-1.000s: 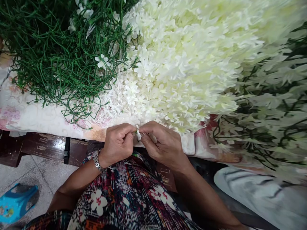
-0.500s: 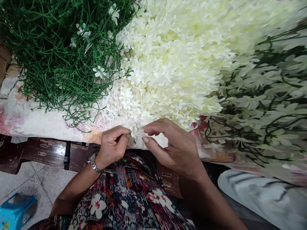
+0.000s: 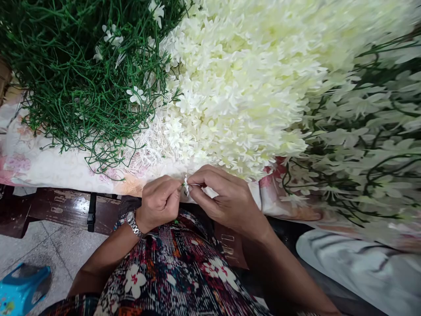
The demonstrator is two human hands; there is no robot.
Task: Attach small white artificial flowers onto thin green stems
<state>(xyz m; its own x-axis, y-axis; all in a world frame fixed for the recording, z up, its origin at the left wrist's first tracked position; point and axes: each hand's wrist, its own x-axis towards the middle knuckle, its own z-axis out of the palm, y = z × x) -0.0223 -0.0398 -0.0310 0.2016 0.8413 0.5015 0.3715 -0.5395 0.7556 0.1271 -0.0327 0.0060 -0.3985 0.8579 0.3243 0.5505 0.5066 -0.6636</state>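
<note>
Pinching at lower centre of the frame: one small white flower (image 3: 186,186), clamped between the fingertips of the left hand (image 3: 160,202) and the right hand (image 3: 226,199), which meet over it just above the person's lap. Left hand: curled shut on the flower's stem side, metal wristwatch (image 3: 133,223) at the wrist. Right hand: thumb and forefinger closed on the flower's other side, remaining fingers folded beneath. Directly behind the hands: edge of a floral cloth (image 3: 42,164) spread over a dark wooden table (image 3: 62,208). Upper centre: large heap of loose white flowers (image 3: 250,83). Upper left: tangle of bare green stems (image 3: 75,74), a few flowers attached. Right side: stems with flowers fitted (image 3: 365,145), blurred. Bottom: patterned garment (image 3: 177,276) on the lap. Lower left corner: blue plastic stool (image 3: 21,289) on a tiled floor.
</note>
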